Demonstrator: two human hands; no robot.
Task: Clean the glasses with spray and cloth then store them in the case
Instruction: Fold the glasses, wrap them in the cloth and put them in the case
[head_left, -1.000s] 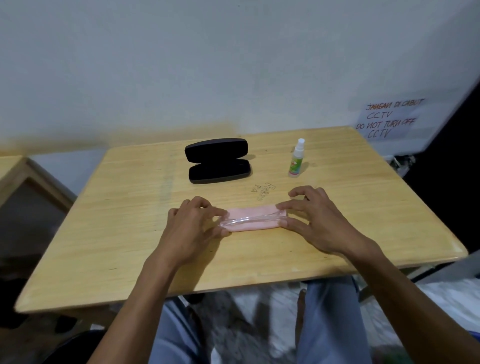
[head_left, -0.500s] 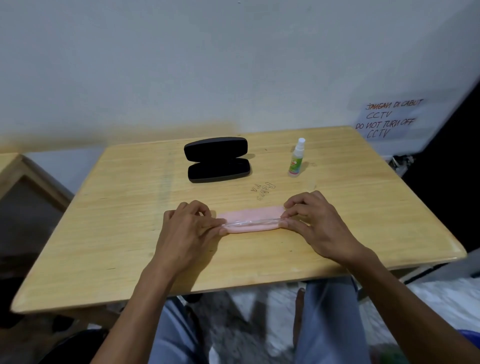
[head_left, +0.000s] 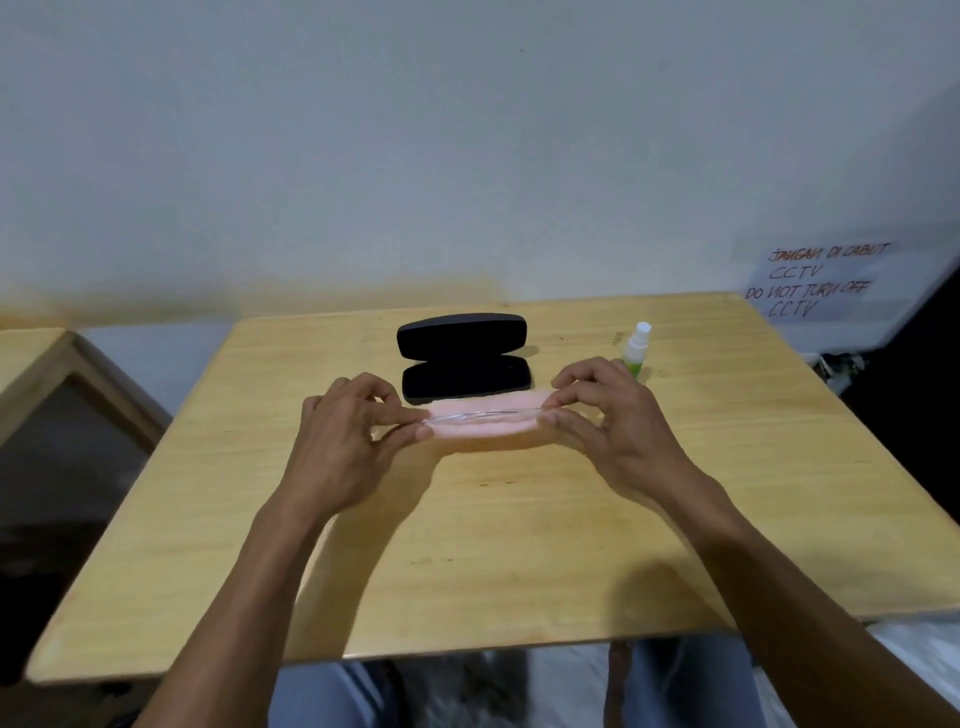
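Observation:
A folded pink cloth (head_left: 483, 426) is wrapped around clear-framed glasses (head_left: 480, 414), of which only a thin clear rim shows along the top. My left hand (head_left: 345, 441) pinches the left end and my right hand (head_left: 610, 421) pinches the right end, holding the bundle just above the wooden table (head_left: 467, 545). The bundle hangs right in front of the open black case (head_left: 465, 358), covering its near edge. A small spray bottle (head_left: 638, 348) with a white cap and green label stands upright behind my right hand.
A white wall rises behind the table. A paper sign (head_left: 821, 280) with handwritten text hangs at the right. Another wooden table edge (head_left: 47, 374) lies at the left. My legs show below the near table edge.
Both hands have lifted the cloth-wrapped glasses off the table and carried them away from me, up to the case's near edge. The view has tilted downward.

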